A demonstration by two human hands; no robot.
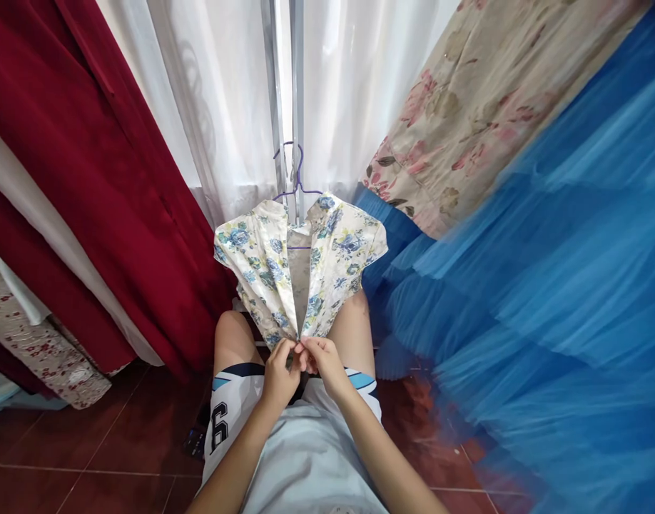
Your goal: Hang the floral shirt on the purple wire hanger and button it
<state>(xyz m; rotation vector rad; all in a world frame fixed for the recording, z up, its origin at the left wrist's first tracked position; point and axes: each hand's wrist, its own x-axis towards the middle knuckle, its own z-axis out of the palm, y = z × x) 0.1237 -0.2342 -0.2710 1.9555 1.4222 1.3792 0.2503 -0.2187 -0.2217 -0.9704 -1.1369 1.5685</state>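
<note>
A cream blouse with blue flowers [263,260] hangs on a purple wire hanger [296,182] in front of me, above my knees. Its front is open, showing a grey lining between the two halves. My left hand [280,375] pinches the lower edge of the left front half. My right hand [321,360] pinches the lower edge of the right front half. Both hands meet at the bottom of the opening, fingertips almost touching.
A metal pole [285,100] and white sheer curtain [220,107] stand behind the blouse. A dark red curtain [81,178] hangs at left, blue tulle [546,300] and beige floral fabric [477,107] at right. Red floor tiles [118,442] lie below; a dark object [195,441] lies by my left thigh.
</note>
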